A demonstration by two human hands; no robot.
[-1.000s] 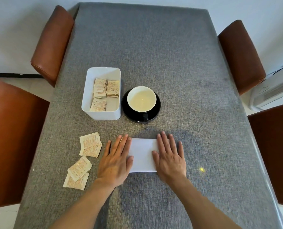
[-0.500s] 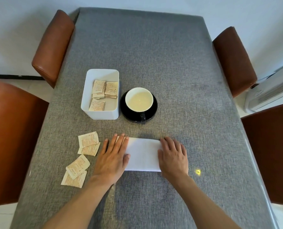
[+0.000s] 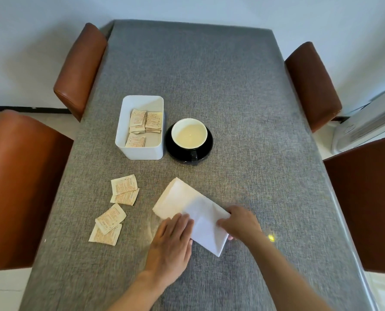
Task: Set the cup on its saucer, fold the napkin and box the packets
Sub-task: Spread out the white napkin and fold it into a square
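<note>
A folded white napkin lies at an angle on the grey table. My left hand presses flat on its near edge. My right hand pinches its right end, which is lifted and partly folded over. A cup with a cream inside stands on a black saucer. A white box to the left of the saucer holds several beige packets. Several more packets lie loose on the table to the left of the napkin.
Brown leather chairs stand along both long sides of the table: two on the left and two on the right. A white appliance sits on the floor at the far right.
The napkin has turned from square-on to diagonal. My right hand went from lying flat on it to pinching its right end. My left hand slid to the near edge.
</note>
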